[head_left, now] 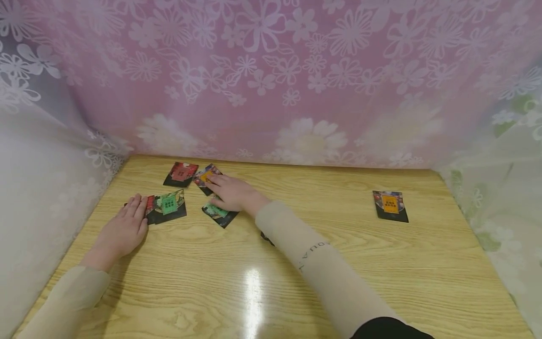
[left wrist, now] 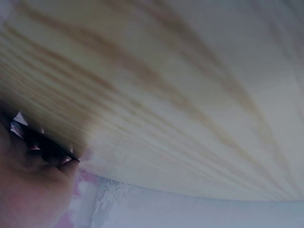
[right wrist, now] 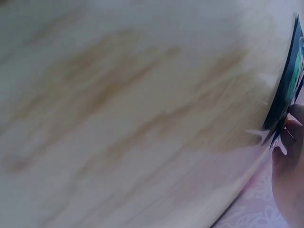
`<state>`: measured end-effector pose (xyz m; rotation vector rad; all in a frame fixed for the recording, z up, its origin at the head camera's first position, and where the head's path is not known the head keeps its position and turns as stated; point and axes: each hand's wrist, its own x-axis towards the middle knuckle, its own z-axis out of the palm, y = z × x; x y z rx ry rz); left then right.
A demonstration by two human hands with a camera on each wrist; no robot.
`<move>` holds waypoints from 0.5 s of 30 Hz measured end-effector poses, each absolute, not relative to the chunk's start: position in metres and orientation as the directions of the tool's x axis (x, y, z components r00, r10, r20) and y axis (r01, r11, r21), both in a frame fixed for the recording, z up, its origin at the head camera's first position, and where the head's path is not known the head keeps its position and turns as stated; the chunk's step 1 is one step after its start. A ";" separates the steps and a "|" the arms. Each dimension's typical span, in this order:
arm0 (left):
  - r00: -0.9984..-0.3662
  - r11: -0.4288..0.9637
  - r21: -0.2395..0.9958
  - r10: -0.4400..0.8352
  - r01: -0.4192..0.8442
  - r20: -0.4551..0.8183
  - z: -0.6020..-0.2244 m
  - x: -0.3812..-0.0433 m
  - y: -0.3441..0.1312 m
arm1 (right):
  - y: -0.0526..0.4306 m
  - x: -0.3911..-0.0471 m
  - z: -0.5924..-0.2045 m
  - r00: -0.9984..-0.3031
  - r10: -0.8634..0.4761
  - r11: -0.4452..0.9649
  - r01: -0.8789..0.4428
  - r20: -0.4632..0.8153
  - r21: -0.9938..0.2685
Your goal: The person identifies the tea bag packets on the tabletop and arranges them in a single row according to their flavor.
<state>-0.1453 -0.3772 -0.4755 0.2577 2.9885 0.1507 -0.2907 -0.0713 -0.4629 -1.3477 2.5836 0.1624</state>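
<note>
My left hand [head_left: 127, 226] lies flat with its fingers straight over the end of a few overlapping packets. A green-labelled packet [head_left: 170, 205] and a strip of a red packet [head_left: 150, 205] show beside its fingertips. My right hand [head_left: 235, 192] reaches with extended fingers onto an orange-labelled packet [head_left: 202, 180]. Its thumb touches a green-labelled packet [head_left: 222, 214] just nearer. Behind these lies a red-labelled packet [head_left: 181, 174]. In the left wrist view the left hand [left wrist: 33, 190] is partly seen at dark packet edges; in the right wrist view the right hand [right wrist: 290, 175] is mostly cut off.
Another orange-labelled packet [head_left: 390, 206] lies alone on the right of the wooden table [head_left: 423, 273]. A dark object [head_left: 267, 238] peeks out from under the right sleeve, mostly hidden. Pink floral cloth [head_left: 271, 94] hangs along the back edge, with pale cloth at both sides.
</note>
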 end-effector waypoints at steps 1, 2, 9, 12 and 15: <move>-0.976 0.980 0.111 0.177 0.163 -0.129 -0.476 -0.145 -0.377 | -0.069 -0.291 -0.463 -0.556 -0.794 0.575 -0.818 -0.247 -0.007; -0.976 0.980 0.114 0.179 0.165 -0.126 -0.476 -0.145 -0.377 | -0.066 -0.291 -0.463 -0.558 -0.792 0.578 -0.816 -0.247 -0.009; -0.976 0.979 0.123 0.179 0.164 -0.123 -0.479 -0.146 -0.377 | -0.037 -0.296 -0.468 -0.578 -0.784 0.602 -0.797 -0.227 -0.047; -0.976 0.979 0.119 0.180 0.166 -0.121 -0.481 -0.147 -0.379 | -0.022 -0.297 -0.468 -0.597 -0.772 0.623 -0.779 -0.217 -0.071; -0.975 0.979 0.112 0.183 0.169 -0.124 -0.481 -0.147 -0.381 | -0.008 -0.297 -0.466 -0.613 -0.762 0.640 -0.763 -0.211 -0.094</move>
